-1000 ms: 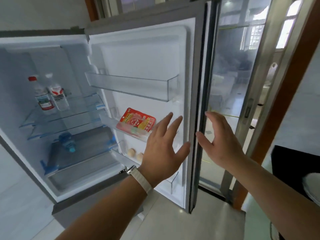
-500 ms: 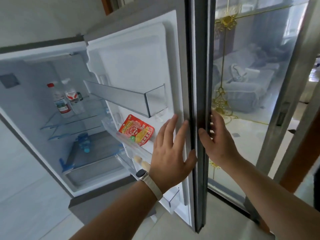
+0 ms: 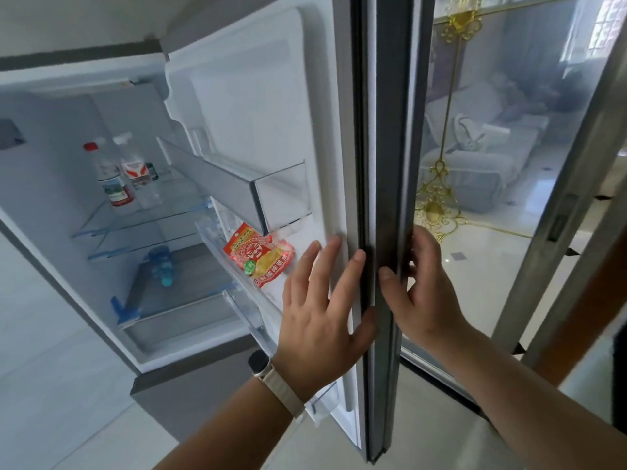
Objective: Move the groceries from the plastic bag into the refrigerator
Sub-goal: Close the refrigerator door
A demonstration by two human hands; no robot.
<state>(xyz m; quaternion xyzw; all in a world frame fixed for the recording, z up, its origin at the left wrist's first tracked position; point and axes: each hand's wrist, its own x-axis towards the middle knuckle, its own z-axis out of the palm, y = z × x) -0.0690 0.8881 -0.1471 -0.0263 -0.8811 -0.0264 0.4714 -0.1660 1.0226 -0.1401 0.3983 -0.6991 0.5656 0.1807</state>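
Hands nearest: my left hand [image 3: 322, 310] lies flat, fingers straight, on the door's [image 3: 386, 164] inner lining. My right hand [image 3: 420, 293] curls round the door edge, thumb in front. At ten o'clock from the left hand, a red packet [image 3: 261, 256] sits in the door bin [image 3: 217, 245], print unreadable. Farther, two bottles [image 3: 113, 184] stand on a fridge [image 3: 51, 157] shelf [image 3: 142, 218], labels blurred.

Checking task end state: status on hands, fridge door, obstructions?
Left hand open, flat on refrigerator door liner. Right hand grip on door edge. Red packet in door bin. Nothing visible blocking door.
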